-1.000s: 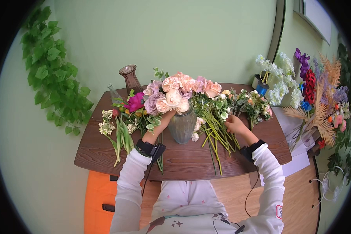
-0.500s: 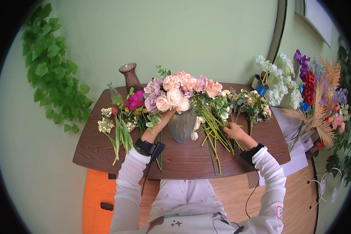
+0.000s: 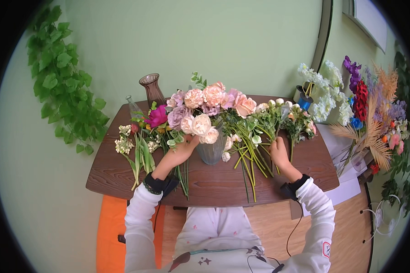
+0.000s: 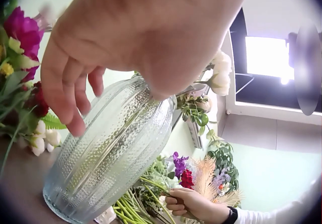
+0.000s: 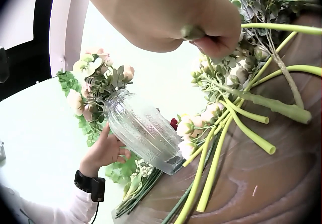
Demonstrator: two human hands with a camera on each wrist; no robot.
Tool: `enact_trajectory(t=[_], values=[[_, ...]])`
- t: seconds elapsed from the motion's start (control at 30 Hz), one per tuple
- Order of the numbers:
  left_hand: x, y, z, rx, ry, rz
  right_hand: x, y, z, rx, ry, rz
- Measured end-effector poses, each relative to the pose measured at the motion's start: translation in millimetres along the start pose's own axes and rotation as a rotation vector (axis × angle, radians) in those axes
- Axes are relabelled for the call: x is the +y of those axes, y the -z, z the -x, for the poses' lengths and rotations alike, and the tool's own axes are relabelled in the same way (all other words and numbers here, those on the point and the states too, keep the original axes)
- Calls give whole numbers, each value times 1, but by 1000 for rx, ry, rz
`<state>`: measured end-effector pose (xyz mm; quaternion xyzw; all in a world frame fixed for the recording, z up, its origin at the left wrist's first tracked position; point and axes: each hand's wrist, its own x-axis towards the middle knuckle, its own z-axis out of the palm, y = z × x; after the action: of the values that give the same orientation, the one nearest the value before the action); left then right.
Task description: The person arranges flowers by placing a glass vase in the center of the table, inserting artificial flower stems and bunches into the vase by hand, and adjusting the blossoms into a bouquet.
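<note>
A ribbed clear glass vase (image 3: 212, 153) stands at the table's middle, filled with peach, cream and lilac flowers (image 3: 212, 96). Beside its neck, just under the cream blooms, is my left hand (image 3: 183, 151); the left wrist view shows its fingers (image 4: 75, 90) loosely bent along the glass. To the right of the vase, my right hand (image 3: 279, 152) pinches a stem of white-budded flowers (image 3: 273, 105), whose heads rise above the pile. The stem's cut end (image 5: 192, 31) pokes out of the fist. Loose green stems (image 3: 253, 166) lie between vase and right hand.
Left of the vase lie a magenta flower (image 3: 156, 116), tulips (image 3: 143, 157) and white berry sprigs (image 3: 123, 144). Behind them stand a purple-tinted vase (image 3: 153, 90) and a small glass bottle (image 3: 133, 107). More flowers (image 3: 300, 123) lie at the right; tall colourful blooms (image 3: 362, 98) stand beyond the table.
My left hand has drawn back slightly from behind the blooms to the vase's left front. The right hand has gone from the loose stems up and right, lifting the white-budded stem.
</note>
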<state>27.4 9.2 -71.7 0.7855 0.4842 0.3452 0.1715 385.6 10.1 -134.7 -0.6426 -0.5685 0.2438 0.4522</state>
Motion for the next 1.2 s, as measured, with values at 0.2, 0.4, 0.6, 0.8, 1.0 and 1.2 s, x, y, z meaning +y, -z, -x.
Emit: enact_trajectory(t=[0.2, 0.4, 0.6, 0.8, 1.0, 1.2], values=[[46, 21, 22, -527, 323, 69, -22, 8, 16, 124, 167, 14], [76, -38, 28, -822, -113, 356, -12, 5, 24, 162, 313, -86], [94, -125, -9, -705, 26, 619, -23, 14, 43, 135, 192, -194], [113, -154, -34, -612, 180, 785, -21, 29, 63, 130, 237, -235], [119, -170, -35, -662, 144, 676, -35, 51, 83, 139, 98, -339], [112, -151, -21, -729, 102, 683, -52, 64, 76, 135, 147, -563]])
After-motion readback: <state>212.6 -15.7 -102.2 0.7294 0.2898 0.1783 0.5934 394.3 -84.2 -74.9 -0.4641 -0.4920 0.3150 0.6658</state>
